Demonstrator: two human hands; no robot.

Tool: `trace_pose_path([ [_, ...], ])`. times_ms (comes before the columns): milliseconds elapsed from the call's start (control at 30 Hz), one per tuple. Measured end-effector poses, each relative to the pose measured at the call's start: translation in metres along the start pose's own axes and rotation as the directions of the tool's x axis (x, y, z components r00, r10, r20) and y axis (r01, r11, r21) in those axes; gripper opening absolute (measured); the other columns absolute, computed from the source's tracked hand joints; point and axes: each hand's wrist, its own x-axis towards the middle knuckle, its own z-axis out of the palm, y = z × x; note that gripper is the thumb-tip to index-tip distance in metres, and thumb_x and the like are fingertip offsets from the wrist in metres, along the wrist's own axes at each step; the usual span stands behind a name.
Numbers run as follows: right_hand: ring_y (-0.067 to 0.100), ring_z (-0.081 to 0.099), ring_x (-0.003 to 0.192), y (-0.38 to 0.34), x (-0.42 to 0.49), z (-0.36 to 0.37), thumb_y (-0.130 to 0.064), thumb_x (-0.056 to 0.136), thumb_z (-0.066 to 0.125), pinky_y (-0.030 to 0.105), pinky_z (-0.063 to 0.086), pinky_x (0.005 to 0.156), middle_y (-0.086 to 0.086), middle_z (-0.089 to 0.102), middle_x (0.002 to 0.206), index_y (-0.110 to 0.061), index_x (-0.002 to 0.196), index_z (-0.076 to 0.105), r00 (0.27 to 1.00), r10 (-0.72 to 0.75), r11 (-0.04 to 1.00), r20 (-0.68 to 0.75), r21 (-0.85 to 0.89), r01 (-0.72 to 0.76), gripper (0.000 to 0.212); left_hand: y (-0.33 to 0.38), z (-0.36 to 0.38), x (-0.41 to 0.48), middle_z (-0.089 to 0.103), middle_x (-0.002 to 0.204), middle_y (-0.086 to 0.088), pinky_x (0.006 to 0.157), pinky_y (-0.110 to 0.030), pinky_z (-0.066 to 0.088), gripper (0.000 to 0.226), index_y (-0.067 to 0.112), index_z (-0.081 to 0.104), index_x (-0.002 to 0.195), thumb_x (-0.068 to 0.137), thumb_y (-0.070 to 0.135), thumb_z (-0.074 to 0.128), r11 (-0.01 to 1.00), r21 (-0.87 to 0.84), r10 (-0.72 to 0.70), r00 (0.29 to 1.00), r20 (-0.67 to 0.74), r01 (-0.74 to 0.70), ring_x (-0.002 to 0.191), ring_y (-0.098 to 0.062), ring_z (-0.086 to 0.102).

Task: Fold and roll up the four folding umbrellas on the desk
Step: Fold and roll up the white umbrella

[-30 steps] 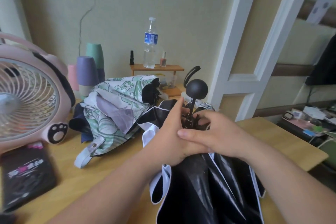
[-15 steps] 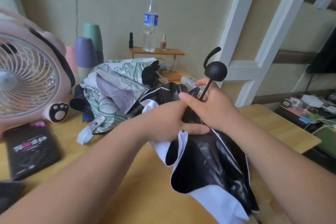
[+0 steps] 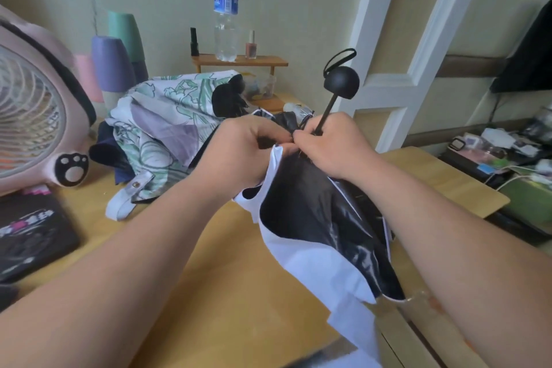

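Observation:
I hold a folding umbrella (image 3: 313,218) with a black lining and white outer cloth above the wooden desk (image 3: 209,248). Its round black handle (image 3: 342,82) with a wrist loop points up and away. My right hand (image 3: 328,149) grips the thin shaft and gathered ribs just below the handle. My left hand (image 3: 251,149) pinches the white canopy edge right beside it. A floral green and white umbrella (image 3: 161,122) lies loosely bunched behind, over a dark blue one (image 3: 110,155). Another umbrella's pale end (image 3: 298,109) peeks out behind my hands.
A pink desk fan (image 3: 33,116) stands at the left, a black book or case (image 3: 33,233) in front of it. Pastel cups (image 3: 113,63) and a small wooden shelf (image 3: 242,60) with a water bottle (image 3: 225,9) line the wall. The desk edge runs at the right.
The umbrella's handle has tilted further right and away. My left hand shifted from the ribs near the shaft to the white canopy edge; more white cloth hangs below.

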Motion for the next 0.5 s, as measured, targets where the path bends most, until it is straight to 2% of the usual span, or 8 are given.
trace_pose_path([
  [67, 0.026, 0.054, 0.059, 0.004, 0.004, -0.002, -0.025, 0.083, 0.062, 0.034, 0.044, 0.057, 0.013, 0.055, 0.055, -0.002, 0.061, 0.062, 0.996, 0.076, 0.997, -0.050, 0.036, -0.075, 0.032, 0.008, -0.007, 0.000, 0.072, 0.087, 0.016, 0.082, -0.028, 0.056, 0.009, 0.029, 0.078, 0.083, 0.089, 0.021, 0.077, 0.999, -0.005, -0.046, 0.981, -0.190, 0.046, 0.088, -0.003, 0.067],
  [133, 0.021, 0.035, 0.050, 0.011, 0.011, -0.009, -0.021, 0.082, 0.061, 0.030, 0.029, 0.049, 0.003, 0.035, 0.046, -0.009, 0.049, 0.045, 0.974, 0.199, 0.972, -0.110, 0.148, -0.182, 0.039, 0.022, -0.017, -0.001, 0.069, 0.078, 0.016, 0.073, -0.027, 0.053, 0.013, 0.029, 0.070, 0.078, 0.091, 0.028, 0.072, 0.989, -0.061, -0.146, 0.919, -0.366, 0.133, 0.077, -0.003, 0.064],
  [233, 0.018, 0.026, 0.057, 0.017, 0.025, -0.024, -0.019, 0.083, 0.061, 0.028, 0.020, 0.049, 0.000, 0.024, 0.051, -0.021, 0.051, 0.029, 0.918, 0.333, 0.897, -0.215, 0.373, -0.238, 0.045, 0.040, -0.027, -0.012, 0.055, 0.060, 0.010, 0.059, -0.031, 0.042, 0.038, 0.021, 0.052, 0.072, 0.088, 0.050, 0.069, 0.937, -0.177, -0.348, 0.847, -0.402, 0.301, 0.056, -0.011, 0.049],
  [267, 0.018, 0.025, 0.058, 0.017, 0.030, -0.027, -0.019, 0.084, 0.061, 0.027, 0.019, 0.050, -0.001, 0.024, 0.052, -0.021, 0.052, 0.029, 0.900, 0.356, 0.870, -0.250, 0.439, -0.223, 0.045, 0.047, -0.029, -0.018, 0.055, 0.063, 0.005, 0.060, -0.034, 0.046, 0.046, 0.019, 0.051, 0.073, 0.082, 0.061, 0.069, 0.898, -0.230, -0.432, 0.849, -0.305, 0.374, 0.058, -0.014, 0.051],
  [333, 0.018, 0.026, 0.055, 0.015, 0.038, -0.030, -0.019, 0.085, 0.063, 0.027, 0.022, 0.050, -0.005, 0.026, 0.048, -0.022, 0.051, 0.030, 0.864, 0.392, 0.824, -0.316, 0.538, -0.177, 0.048, 0.060, -0.027, -0.034, 0.064, 0.074, -0.004, 0.079, -0.052, 0.059, 0.063, 0.014, 0.061, 0.077, 0.068, 0.077, 0.070, 0.755, -0.383, -0.547, 0.833, 0.080, 0.532, 0.069, -0.021, 0.062],
  [400, 0.018, 0.028, 0.052, 0.012, 0.042, -0.030, -0.017, 0.086, 0.064, 0.027, 0.026, 0.050, -0.010, 0.027, 0.043, -0.021, 0.049, 0.031, 0.836, 0.412, 0.780, -0.362, 0.615, -0.118, 0.050, 0.074, -0.018, -0.053, 0.073, 0.085, -0.010, 0.095, -0.055, 0.053, 0.061, 0.016, 0.074, 0.078, 0.064, 0.075, 0.075, 0.608, -0.409, -0.517, 0.730, 0.446, 0.680, 0.082, -0.029, 0.069],
  [433, 0.018, 0.029, 0.051, 0.010, 0.043, -0.031, -0.016, 0.087, 0.064, 0.026, 0.027, 0.050, -0.011, 0.028, 0.042, -0.021, 0.048, 0.031, 0.827, 0.419, 0.758, -0.375, 0.645, -0.092, 0.051, 0.080, -0.012, -0.062, 0.075, 0.088, -0.015, 0.094, -0.052, 0.053, 0.055, 0.017, 0.076, 0.080, 0.066, 0.070, 0.078, 0.580, -0.410, -0.477, 0.701, 0.530, 0.704, 0.085, -0.031, 0.070],
  [500, 0.018, 0.030, 0.051, 0.008, 0.044, -0.031, -0.015, 0.088, 0.063, 0.026, 0.028, 0.050, -0.010, 0.029, 0.043, -0.021, 0.049, 0.032, 0.809, 0.433, 0.730, -0.397, 0.681, -0.057, 0.050, 0.090, -0.002, -0.076, 0.073, 0.084, -0.023, 0.081, -0.042, 0.053, 0.037, 0.014, 0.073, 0.079, 0.076, 0.049, 0.082, 0.533, -0.477, -0.442, 0.711, 0.546, 0.698, 0.074, -0.033, 0.071],
])
